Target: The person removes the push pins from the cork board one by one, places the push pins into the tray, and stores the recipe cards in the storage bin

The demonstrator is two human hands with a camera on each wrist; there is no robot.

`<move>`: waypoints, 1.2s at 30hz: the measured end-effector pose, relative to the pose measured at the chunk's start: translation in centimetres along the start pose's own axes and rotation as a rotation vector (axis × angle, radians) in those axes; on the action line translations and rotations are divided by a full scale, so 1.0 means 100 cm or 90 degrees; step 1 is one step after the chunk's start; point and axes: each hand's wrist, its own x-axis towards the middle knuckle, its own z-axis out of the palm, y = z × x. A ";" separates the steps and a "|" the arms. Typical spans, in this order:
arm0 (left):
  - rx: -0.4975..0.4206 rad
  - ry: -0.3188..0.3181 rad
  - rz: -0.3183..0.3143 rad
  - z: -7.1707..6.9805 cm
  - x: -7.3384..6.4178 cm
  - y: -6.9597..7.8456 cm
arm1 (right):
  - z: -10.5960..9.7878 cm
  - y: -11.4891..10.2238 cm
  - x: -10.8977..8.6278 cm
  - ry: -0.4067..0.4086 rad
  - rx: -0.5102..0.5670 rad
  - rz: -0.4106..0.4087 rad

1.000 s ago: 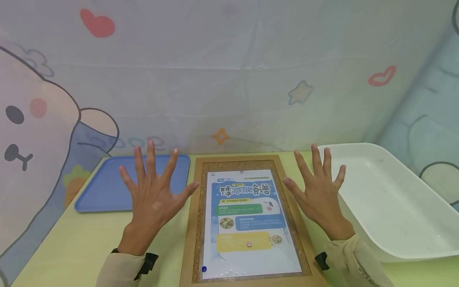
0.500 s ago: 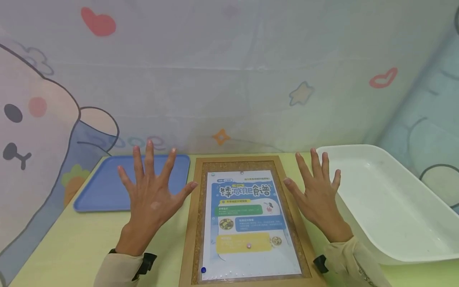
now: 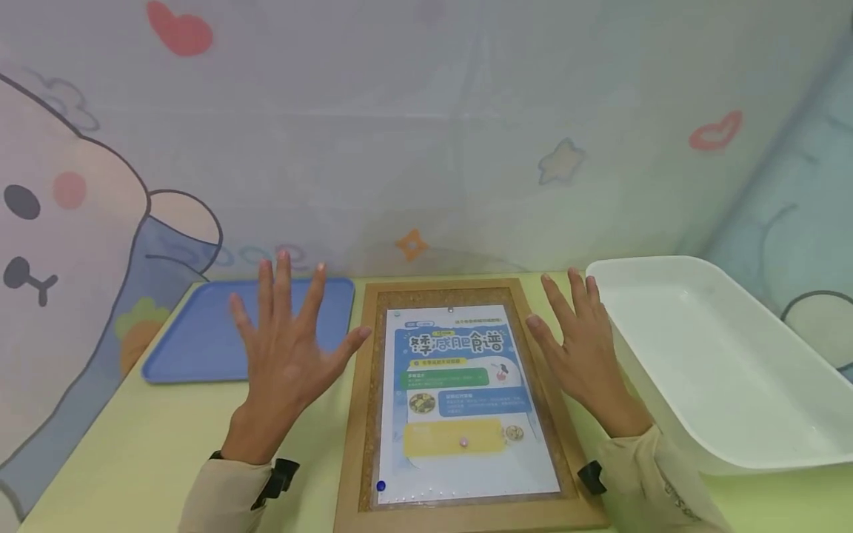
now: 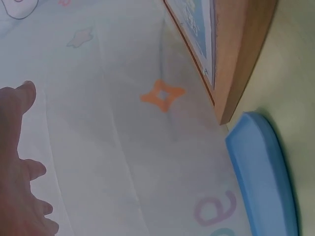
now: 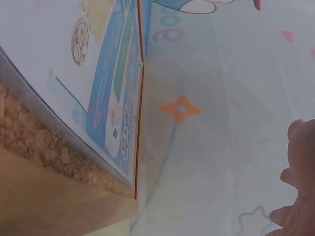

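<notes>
Left hand (image 3: 286, 355), right hand (image 3: 586, 355): released, fingers spread, above the table (image 3: 133, 459). Below, between them: 1 framed corkboard (image 3: 355, 414) bearing 1 printed sheet (image 3: 460, 403), blue pin (image 3: 381, 485) at near-left corner. Blue tray (image 3: 206, 333) left; white tub (image 3: 726, 363) right.

Head view is evenly and softly lit, mid-bright. Faint highlights are caught in the white tub (image 3: 746, 370). Fine print on the poster (image 3: 466, 403) is smeared past reading. Wrist views are dimmer, hazy, low-contrast; the backdrop (image 5: 211, 162) is washed grey-blue. Left wrist: soft shadow is cast along the blue tray (image 4: 261, 177). Right wrist: poster's near edge is seen bowed.
</notes>
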 end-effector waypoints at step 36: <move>-0.187 -0.521 0.269 0.019 -0.053 0.025 | 0.034 -0.010 0.025 -0.350 -0.082 0.277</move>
